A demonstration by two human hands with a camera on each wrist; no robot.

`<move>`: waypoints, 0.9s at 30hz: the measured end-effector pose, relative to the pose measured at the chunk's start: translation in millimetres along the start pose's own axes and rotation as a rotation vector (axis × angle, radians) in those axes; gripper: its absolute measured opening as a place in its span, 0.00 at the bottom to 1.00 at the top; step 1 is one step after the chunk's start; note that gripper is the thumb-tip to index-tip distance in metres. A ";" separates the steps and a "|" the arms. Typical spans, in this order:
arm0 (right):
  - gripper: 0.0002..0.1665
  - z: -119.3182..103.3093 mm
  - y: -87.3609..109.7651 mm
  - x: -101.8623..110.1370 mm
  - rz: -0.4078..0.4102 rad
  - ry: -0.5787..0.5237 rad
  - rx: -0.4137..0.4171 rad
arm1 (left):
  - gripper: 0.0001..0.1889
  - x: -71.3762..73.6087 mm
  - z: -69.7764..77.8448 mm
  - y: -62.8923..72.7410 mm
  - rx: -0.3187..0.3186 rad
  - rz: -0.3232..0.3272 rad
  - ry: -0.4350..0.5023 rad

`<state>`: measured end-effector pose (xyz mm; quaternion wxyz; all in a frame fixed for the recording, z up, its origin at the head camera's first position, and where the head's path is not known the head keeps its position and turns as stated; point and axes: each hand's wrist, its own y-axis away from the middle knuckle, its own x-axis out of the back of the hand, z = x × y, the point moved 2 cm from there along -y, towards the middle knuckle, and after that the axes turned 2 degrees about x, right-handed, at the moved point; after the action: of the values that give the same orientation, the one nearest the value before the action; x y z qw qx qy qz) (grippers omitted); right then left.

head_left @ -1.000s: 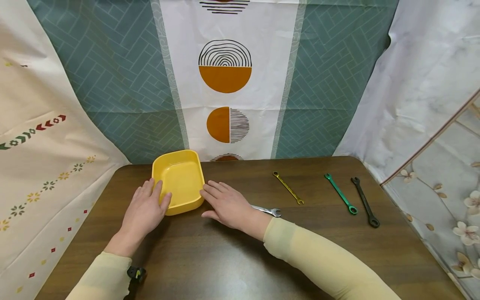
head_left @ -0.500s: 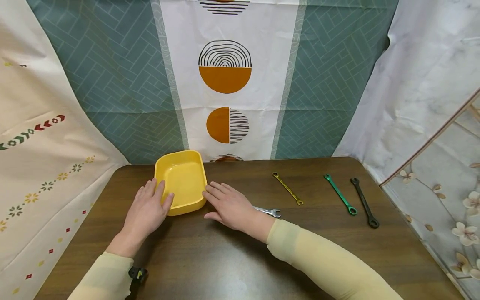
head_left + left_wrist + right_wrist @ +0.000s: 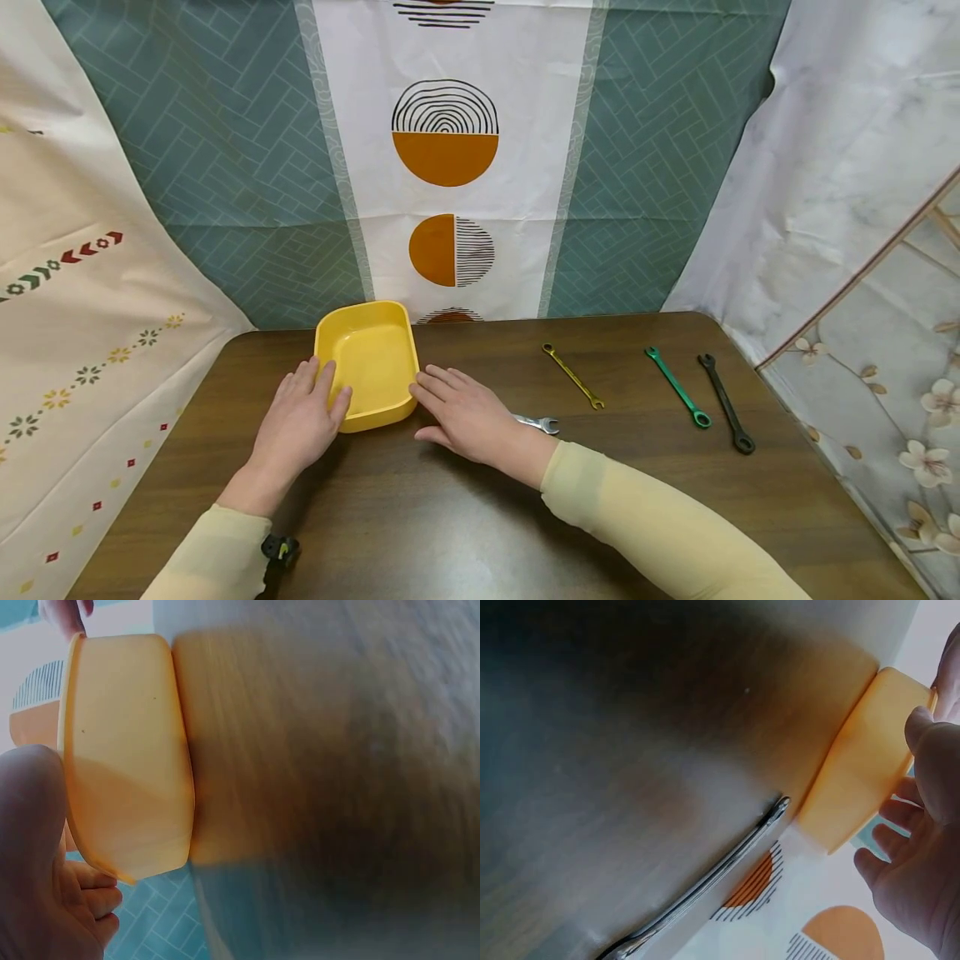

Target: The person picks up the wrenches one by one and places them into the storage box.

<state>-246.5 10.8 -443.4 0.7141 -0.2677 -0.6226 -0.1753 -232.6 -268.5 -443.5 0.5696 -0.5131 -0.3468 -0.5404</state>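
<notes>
A yellow rectangular tray [image 3: 372, 354] stands on the wooden table near the back left, with a bare inside. My left hand [image 3: 297, 421] rests at its left front side, fingers fairly straight and thumb near the front rim. On the opposite side, the fingertips of my right hand [image 3: 468, 421] touch the tray's right wall. Both wrist views show the tray's outer wall [image 3: 127, 750] with its base on the tabletop. A silver wrench [image 3: 542, 424] lies just beyond my right forearm, partly hidden by it; the right wrist view shows its shank [image 3: 712, 874].
Farther right on the table lie a yellow wrench [image 3: 573, 377], a green wrench [image 3: 677, 387] and a black wrench [image 3: 726, 404]. Hanging cloths rise behind the table [image 3: 420, 517] and at both sides. A dark strap [image 3: 280, 547] shows by the left sleeve.
The yellow tray has slid a little to the right along the table, and both hands have moved right with it. The wrenches lie as before; the head view has shifted slightly.
</notes>
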 end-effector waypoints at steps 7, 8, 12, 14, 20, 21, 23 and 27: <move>0.46 1.7 5.5 1.1 -0.016 -0.004 -0.006 | 0.37 -2.2 3.1 -0.2 0.001 -0.003 0.016; 0.46 2.0 6.2 1.3 -0.017 -0.001 -0.005 | 0.37 -2.2 3.7 -0.3 0.003 -0.006 0.018; 0.45 3.3 8.2 1.2 -0.018 -0.005 -0.008 | 0.37 -2.3 5.6 -1.1 0.007 -0.014 0.018; 0.45 3.9 9.2 0.7 -0.013 -0.010 -0.010 | 0.37 -2.7 6.6 -1.2 0.010 -0.020 0.020; 0.45 6.0 12.7 -0.6 -0.008 -0.031 -0.014 | 0.36 -4.3 10.0 -1.4 0.014 -0.034 0.016; 0.45 6.2 13.5 -0.4 -0.007 -0.036 -0.014 | 0.36 -4.7 10.3 -1.5 0.012 -0.034 0.014; 0.45 6.7 14.8 -0.1 -0.010 -0.043 -0.017 | 0.36 -5.0 11.4 -1.7 0.007 -0.029 0.011; 0.45 7.5 17.4 0.5 -0.009 -0.042 -0.022 | 0.35 -6.3 13.0 -2.4 -0.004 -0.011 0.009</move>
<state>-242.3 29.2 -445.1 0.6969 -0.2763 -0.6369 -0.1798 -234.1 -254.1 -445.9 0.5673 -0.5099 -0.3458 -0.5465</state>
